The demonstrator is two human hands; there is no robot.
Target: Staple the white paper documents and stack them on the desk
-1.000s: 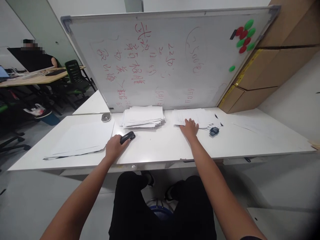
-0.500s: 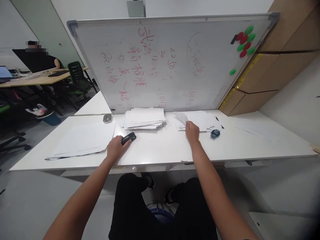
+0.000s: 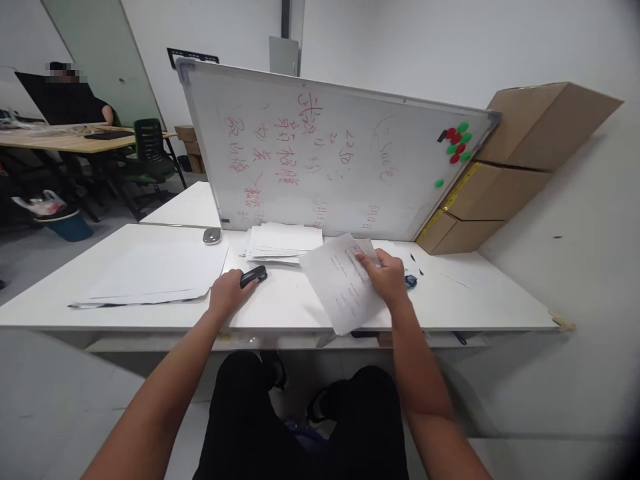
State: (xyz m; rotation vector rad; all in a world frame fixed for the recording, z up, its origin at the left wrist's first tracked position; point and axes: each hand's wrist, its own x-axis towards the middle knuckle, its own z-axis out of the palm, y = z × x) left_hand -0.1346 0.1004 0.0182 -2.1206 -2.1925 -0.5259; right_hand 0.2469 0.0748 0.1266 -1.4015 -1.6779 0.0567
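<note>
My left hand [image 3: 227,292] is closed around a black stapler [image 3: 254,275] low over the white desk [image 3: 280,303]. A sheet of paper [image 3: 340,283] with printed lines and a boxed part is pinched in my right hand [image 3: 387,277], thumb on top, lifted and tilted above the desk. I cannot tell whether it is one sheet or more. Behind the stapler lies a thick stack of paper [image 3: 285,240]. Other papers [image 3: 395,251] lie behind my right hand, mostly covered by it. A dark blue object [image 3: 411,282] shows in part beside that hand.
Large flat sheets [image 3: 150,270] cover the desk's left side, near a small grey-white device [image 3: 212,235]. A whiteboard [image 3: 310,160] with red writing and magnets leans at the back, against cardboard boxes [image 3: 500,193]. A person [image 3: 103,110] sits at another desk, far left.
My right hand has raised the paper off the right-hand pile and brought it nearer, its printed side now showing. My left hand still holds the stapler. The camera view has shifted.
</note>
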